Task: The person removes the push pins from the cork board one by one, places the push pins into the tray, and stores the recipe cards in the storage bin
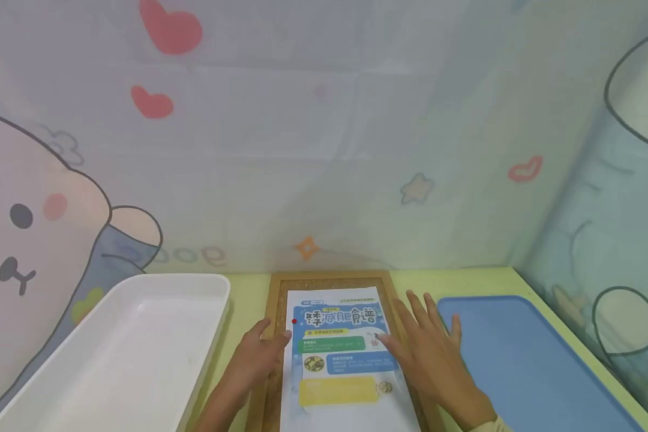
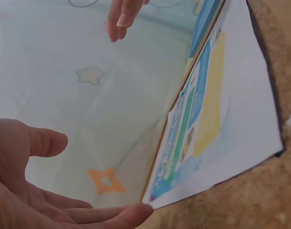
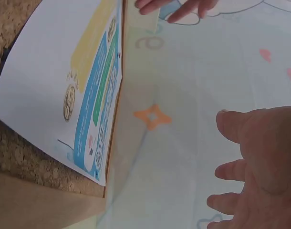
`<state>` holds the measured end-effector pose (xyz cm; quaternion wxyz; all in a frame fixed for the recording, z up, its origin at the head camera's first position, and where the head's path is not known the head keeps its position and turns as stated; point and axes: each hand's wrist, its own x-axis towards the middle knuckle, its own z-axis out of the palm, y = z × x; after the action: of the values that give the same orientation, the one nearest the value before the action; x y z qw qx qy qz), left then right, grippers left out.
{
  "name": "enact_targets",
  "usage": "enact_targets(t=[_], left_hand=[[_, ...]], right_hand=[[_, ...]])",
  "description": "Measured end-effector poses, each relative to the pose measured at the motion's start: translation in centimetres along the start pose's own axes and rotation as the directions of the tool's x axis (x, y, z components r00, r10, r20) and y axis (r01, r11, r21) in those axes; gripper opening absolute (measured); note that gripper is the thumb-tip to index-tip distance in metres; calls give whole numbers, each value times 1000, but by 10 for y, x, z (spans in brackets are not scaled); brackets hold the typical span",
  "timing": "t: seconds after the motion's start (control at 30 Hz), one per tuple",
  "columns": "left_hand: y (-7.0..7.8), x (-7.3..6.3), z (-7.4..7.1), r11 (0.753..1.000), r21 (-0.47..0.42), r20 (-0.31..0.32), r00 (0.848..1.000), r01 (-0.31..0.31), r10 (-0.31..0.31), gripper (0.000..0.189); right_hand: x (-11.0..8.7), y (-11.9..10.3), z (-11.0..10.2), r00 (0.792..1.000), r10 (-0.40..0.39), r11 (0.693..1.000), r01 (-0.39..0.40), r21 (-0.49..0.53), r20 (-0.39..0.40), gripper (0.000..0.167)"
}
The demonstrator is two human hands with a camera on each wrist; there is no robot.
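Note:
A printed sheet (image 1: 351, 413) with blue, green and yellow panels lies on a wood-framed cork board (image 1: 278, 297). One small red dot (image 1: 294, 321), like a pin head, shows near the sheet's upper left edge. My left hand (image 1: 254, 357) is by the sheet's left side, thumb and fingers apart, holding nothing. Over the right side is my right hand (image 1: 434, 357), its fingers spread and nothing in its grasp. In the right wrist view the sheet (image 3: 36, 90) bows up from the cork (image 3: 26, 152) at its near end.
To the left stands a white tray (image 1: 135, 354), and to the right a blue tray (image 1: 524, 354). Both sit on a pale yellow-green table (image 1: 464, 277). Behind it hangs a cloth backdrop (image 1: 313, 180) printed with hearts, stars and cartoon animals.

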<state>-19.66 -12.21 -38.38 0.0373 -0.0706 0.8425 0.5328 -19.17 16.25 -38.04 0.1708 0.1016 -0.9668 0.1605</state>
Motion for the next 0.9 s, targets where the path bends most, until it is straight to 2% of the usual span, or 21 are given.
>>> enact_targets(t=[0.1,0.2,0.33,0.47,0.6,0.73,0.83,0.9], left_hand=[[-6,3,0,997,-65,34,999,43,-40,74],[-12,5,0,995,-83,62,997,58,-53,74],[-17,5,1,996,-54,61,996,65,-61,71],[-19,6,3,998,15,37,997,64,-64,67],[-20,3,8,993,117,-12,1000,25,-23,65],[-20,2,10,979,199,-49,998,-34,44,60],[-22,3,10,972,228,-64,995,-54,71,55],[-24,3,9,971,232,-70,995,-50,68,52]], right_hand=[[1,-3,0,1000,-2,1000,2,10,25,68],[0,-6,0,997,2,998,-7,65,76,69],[0,-13,3,988,-20,989,-3,151,154,65],[8,-23,12,971,-87,972,34,231,224,54],[29,-32,22,942,-175,947,82,309,287,35],[49,-39,31,896,-256,913,101,395,362,18],[59,-46,39,865,-290,904,107,414,410,13],[64,-53,45,848,-295,909,107,403,440,11]])
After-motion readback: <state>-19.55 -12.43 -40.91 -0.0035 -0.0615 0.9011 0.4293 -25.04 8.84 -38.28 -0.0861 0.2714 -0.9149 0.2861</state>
